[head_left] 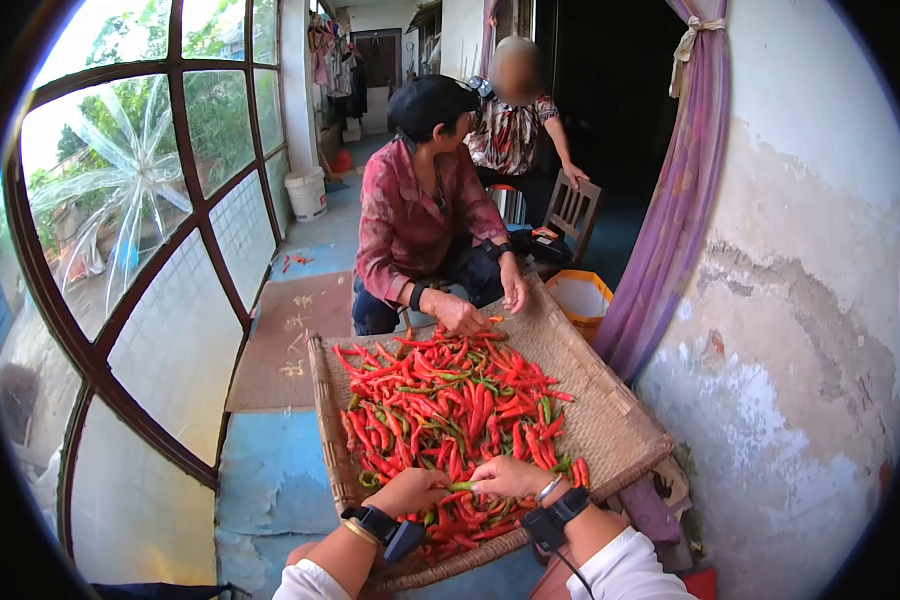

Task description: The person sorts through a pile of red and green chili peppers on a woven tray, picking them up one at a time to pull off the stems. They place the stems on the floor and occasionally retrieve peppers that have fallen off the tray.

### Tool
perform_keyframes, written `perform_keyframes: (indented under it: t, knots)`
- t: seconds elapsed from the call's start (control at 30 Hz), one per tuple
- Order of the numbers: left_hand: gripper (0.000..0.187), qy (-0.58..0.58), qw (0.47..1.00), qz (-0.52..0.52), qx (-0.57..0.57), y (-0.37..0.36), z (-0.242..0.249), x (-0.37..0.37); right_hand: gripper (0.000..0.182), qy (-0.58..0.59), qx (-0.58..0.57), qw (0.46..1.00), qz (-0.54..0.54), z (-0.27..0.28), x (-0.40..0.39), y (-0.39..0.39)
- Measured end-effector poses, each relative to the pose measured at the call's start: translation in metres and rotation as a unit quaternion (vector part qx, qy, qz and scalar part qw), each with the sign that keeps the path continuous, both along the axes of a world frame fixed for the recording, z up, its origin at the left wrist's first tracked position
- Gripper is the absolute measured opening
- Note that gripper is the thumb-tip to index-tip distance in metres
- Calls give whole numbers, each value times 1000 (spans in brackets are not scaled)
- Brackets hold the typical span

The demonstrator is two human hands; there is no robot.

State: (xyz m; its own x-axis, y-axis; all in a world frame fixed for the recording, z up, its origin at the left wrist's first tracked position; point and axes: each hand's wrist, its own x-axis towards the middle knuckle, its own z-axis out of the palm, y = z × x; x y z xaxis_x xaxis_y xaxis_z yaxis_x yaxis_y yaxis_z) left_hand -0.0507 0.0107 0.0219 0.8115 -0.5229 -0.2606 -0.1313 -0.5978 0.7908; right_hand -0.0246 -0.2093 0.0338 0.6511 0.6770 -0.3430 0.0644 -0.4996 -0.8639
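Observation:
Both my hands are low over a heap of red and green chili peppers (440, 400) on a woven tray (600, 400). A green chili pepper (462, 486) spans the gap between them. At its left end, my left hand (410, 492) is closed in a pinch. My right hand (510, 477) has its fingers closed on the other end. Parts of the fingertips are hidden by the hands themselves. More red chilies lie under and in front of both hands.
Across the tray, a person in a dark cap (420, 210) has both hands at the far edge of the heap. Another person (515, 130) is behind, by a wooden chair (573, 215). A yellow bucket (580, 297) stands right, near a purple curtain (670, 200); framed windows (195, 215) line the left.

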Motion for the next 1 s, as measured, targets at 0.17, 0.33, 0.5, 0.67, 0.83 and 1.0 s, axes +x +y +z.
perform_keyframes:
  t: [0.17,0.33,0.5,0.67,0.83,1.0]
  knots:
    - [20,-115,993,1,22,6,-16,2,18,45,23,996,-71,22,7,-24]
    - [18,-60,996,44,-45,3,-8,3,21,19,14,997,-78,14,35,-33]
    - [15,3,989,94,-117,0,-5,1,29,22,283,933,-221,57,72,17]
    - [14,84,938,170,-292,2,-10,6,30,-252,49,951,-169,35,65,41]
    - [12,113,901,179,-379,3,-5,7,34,-279,75,957,-32,1,17,43]
    - [12,145,881,149,-426,4,8,0,32,-231,130,963,-55,-27,3,42]
